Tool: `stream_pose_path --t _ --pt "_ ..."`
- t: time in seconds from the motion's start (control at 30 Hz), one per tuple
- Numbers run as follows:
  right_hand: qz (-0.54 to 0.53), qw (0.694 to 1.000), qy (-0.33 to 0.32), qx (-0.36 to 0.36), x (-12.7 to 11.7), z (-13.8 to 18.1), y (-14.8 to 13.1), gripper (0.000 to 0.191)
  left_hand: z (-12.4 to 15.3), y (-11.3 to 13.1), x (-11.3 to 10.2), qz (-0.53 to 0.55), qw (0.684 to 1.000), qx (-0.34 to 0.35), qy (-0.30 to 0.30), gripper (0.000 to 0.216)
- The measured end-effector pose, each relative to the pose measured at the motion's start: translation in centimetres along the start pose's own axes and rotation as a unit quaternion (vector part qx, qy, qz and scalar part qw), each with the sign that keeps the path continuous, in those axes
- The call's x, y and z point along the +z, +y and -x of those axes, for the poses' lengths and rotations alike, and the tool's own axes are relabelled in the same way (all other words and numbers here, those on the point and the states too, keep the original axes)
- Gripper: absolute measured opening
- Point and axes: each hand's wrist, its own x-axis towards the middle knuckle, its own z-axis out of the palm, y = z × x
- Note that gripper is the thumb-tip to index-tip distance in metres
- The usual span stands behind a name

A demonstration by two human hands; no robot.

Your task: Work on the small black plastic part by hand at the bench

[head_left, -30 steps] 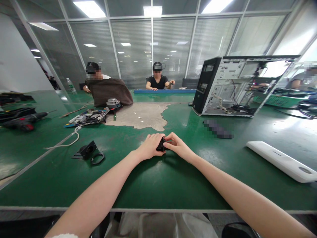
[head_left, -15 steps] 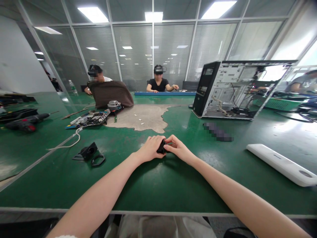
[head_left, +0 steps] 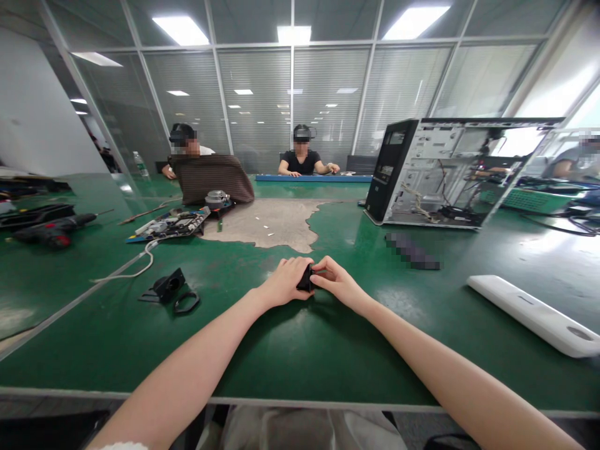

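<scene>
Fingers (head_left: 323,262) on black part (head_left: 304,279), inside table edge (head_left: 328,404)

Small black part (head_left: 304,280): slightly glossy, angular outline. Held between both hands, over green table (head_left: 323,362), mid-view. Left hand (head_left: 285,279) wrapped round its left side; right hand (head_left: 336,281) thumb and finger on its right edge. Visible patch slants, narrower at top. Rest covered by fingers, full shape unclear. Can't tell if touching tabletop.
</scene>
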Motion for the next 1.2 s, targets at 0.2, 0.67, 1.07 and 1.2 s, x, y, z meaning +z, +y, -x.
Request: stream_pose_path --t 0.2,0.67,1.07,1.2 --pt "0.000 1.000 -0.015 0.022 -0.49 -0.32 0.33 0.027 -0.03 -0.01 -0.05 0.001 1.000 0.001 -0.004 0.055" --pt "0.007 1.000 -0.006 0.027 -0.40 -0.56 0.52 0.027 -0.05 -0.17 0.14 -0.007 1.000 0.006 -0.002 0.059" --pt "-0.010 1.000 -0.023 0.014 -0.41 -0.12 0.02 0.024 0.02 -0.11 0.15 -0.008 1.000 0.004 -0.002 0.058" --pt "-0.006 1.000 -0.010 0.025 -0.44 -0.45 0.58 0.028 0.01 -0.08 0.12 -0.006 1.000 0.002 -0.003 0.057"
